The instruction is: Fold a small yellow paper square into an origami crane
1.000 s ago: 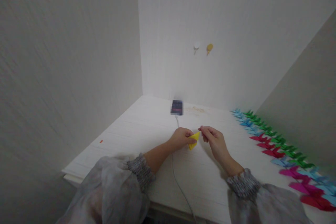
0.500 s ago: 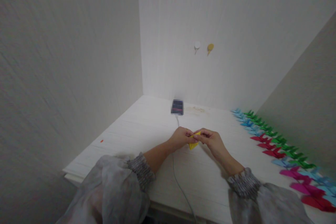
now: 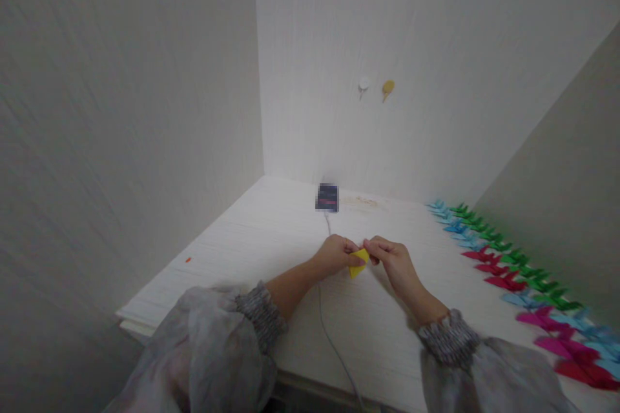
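Note:
A small folded piece of yellow paper (image 3: 358,264) is held above the middle of the table. My left hand (image 3: 334,256) pinches it from the left, thumb over its face. At its upper right corner, my right hand (image 3: 390,259) has thumb and forefinger pressed together on the paper's edge. The fingers partly cover the paper, so its folds are hard to make out.
Rows of folded paper cranes (image 3: 506,281) in green, blue, red and pink line the table's right side. A pixelated dark device (image 3: 328,198) stands at the back, its grey cable (image 3: 329,342) running under my left arm. An orange scrap (image 3: 188,260) lies left. Two hooks (image 3: 388,87) hang on the wall.
My right thumb and forefinger have shifted from across the paper's face to its upper right corner. More of the yellow face shows. My left hand stays almost in place.

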The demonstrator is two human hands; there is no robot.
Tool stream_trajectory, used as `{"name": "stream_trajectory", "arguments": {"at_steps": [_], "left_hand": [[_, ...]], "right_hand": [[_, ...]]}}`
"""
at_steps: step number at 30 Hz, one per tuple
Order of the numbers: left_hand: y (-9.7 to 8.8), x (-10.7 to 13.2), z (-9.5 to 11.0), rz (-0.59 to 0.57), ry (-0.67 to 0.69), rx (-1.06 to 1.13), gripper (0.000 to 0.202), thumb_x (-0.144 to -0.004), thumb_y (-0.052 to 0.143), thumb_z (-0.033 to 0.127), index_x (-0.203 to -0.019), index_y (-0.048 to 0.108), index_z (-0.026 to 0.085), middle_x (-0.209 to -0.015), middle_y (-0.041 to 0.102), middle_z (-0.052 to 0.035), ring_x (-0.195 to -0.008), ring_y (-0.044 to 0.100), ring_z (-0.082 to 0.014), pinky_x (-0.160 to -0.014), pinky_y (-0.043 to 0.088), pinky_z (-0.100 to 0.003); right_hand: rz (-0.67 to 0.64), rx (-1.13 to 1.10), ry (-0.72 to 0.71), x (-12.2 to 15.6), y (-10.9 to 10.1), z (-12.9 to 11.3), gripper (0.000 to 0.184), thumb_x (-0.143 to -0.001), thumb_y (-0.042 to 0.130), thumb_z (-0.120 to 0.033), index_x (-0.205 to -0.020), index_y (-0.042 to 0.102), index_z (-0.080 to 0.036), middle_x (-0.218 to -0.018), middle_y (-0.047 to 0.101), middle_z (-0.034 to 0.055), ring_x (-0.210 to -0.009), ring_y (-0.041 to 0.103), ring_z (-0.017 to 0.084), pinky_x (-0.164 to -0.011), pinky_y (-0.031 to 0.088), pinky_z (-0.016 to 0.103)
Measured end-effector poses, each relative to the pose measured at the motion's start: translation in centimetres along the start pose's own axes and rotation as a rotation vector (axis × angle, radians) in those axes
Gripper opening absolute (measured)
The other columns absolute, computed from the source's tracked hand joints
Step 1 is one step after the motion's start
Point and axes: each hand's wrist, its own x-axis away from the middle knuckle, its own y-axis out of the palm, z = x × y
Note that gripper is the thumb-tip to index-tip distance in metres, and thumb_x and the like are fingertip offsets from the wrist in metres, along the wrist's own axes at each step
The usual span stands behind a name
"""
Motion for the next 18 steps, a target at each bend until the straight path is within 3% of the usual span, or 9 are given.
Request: {"name": "stream_trajectory", "arguments": {"at_steps": [6, 11, 18], "left_hand": [[0.0, -0.2, -0.4, 0.007, 0.019, -0.069, 0.03, -0.054, 0.061, 0.033, -0.074, 0.063, 0.011, -0.068, 0.062, -0.0029, -0.058, 0.053, -0.0118, -0.051, 0.038, -0.02], [-0.2, -0.6, -1.2, 0.041, 0.003, -0.073, 0.028, -0.054, 0.062, 0.033, -0.071, 0.064, 0.011, -0.067, 0.063, -0.0032, -0.058, 0.054, -0.0121, -0.052, 0.038, -0.02], [-0.3, -0.7, -1.0, 0.249, 0.079, 0.169, 0.029, -0.052, 0.064, 0.033, -0.071, 0.061, 0.011, -0.066, 0.062, -0.003, -0.057, 0.054, -0.0104, -0.053, 0.04, -0.02]], "right_hand": [[0.038, -0.052, 0.051, 0.0, 0.4, 0.1, 0.031, -0.071, 0.052, -0.037, -0.048, 0.053, -0.016, -0.041, 0.042, -0.0036, -0.042, 0.037, 0.008, -0.044, 0.027, 0.022], [0.183, -0.158, 0.033, -0.3, 0.0, 0.3, 0.033, -0.073, 0.046, -0.045, -0.064, 0.058, -0.016, -0.049, 0.05, -0.0014, -0.043, 0.041, 0.009, -0.043, 0.031, 0.022], [-0.006, -0.143, 0.069, -0.4, 0.8, 1.0, 0.027, -0.055, 0.067, -0.035, -0.072, 0.059, -0.017, -0.064, 0.058, 0.0001, -0.057, 0.051, 0.012, -0.055, 0.039, 0.024]]}}
